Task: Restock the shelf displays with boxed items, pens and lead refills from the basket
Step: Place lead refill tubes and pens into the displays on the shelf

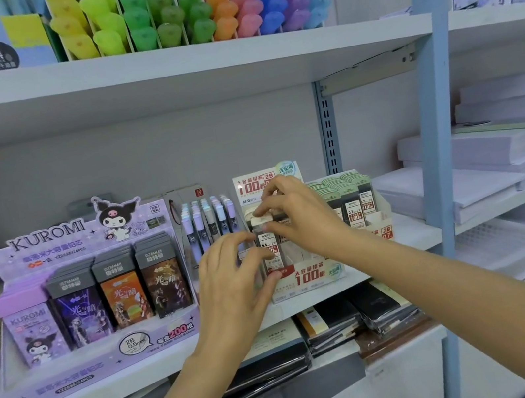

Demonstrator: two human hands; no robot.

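A white and red lead refill display [305, 276] stands on the middle shelf. In its front left slot stands a lead refill case [266, 234] with a white cap. My right hand [295, 217] pinches the cap of that case from above. My left hand [233, 280] is at the display's left front corner, with its fingers curled against the case's lower part and its thumb on the display's front. Green-capped refill cases [348, 198] fill the display's right rows. The basket is out of view.
A purple Kuromi display [90, 297] of boxed leads stands to the left, with a rack of pastel pens [209, 221] behind my left hand. Bright highlighters [187, 9] line the shelf above. Paper stacks [491, 160] lie right of the blue upright [432, 121]. Notebooks [361, 318] lie below.
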